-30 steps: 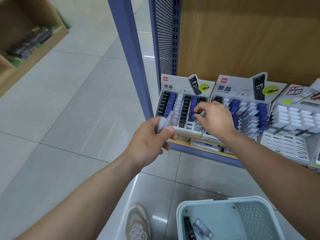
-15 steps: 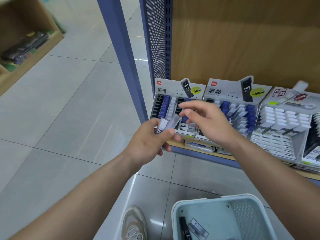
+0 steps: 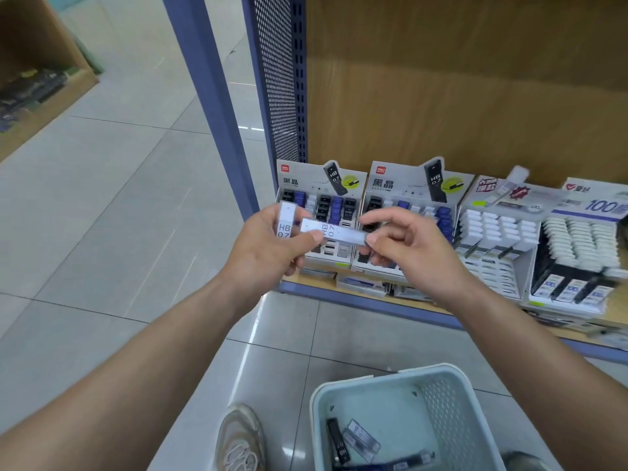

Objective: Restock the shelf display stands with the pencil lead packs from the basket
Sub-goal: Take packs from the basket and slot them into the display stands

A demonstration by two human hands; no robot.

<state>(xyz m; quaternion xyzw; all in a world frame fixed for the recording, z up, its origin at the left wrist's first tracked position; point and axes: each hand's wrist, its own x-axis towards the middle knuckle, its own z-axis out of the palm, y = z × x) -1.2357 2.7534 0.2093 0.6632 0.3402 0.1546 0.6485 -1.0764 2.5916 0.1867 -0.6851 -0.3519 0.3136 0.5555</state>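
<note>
Head view, I take the left display stand (image 3: 306, 180) as my reference. My left hand (image 3: 268, 246) is right in front of it, fingers curled round an upright pack (image 3: 285, 219) marked HB 0.7, and the thumb is pressed on the near end of a sideways pack (image 3: 334, 231). My right hand (image 3: 407, 246) is in front of the stand's right edge. Its thumb and forefinger pinch the other end of the sideways pack and its other fingers are loosely curled underneath. So the sideways pack spans both hands, level, across the front of the stand's slots. I can't tell if it touches the upright pack. The stand's slots hold black, blue and white packs. Just right of it, touching, is a second stand (image 3: 401, 181) with the same card. Further right is a white stand (image 3: 492, 232). All of them sit on the shelf (image 3: 373, 302). Below the left stand, well apart on the floor, is the basket (image 3: 356, 380), with a few loose packs (image 3: 360, 436) at the bottom. A shoe (image 3: 241, 440) is beside the basket, and a blue post (image 3: 210, 96) is to the left of the stand.
</note>
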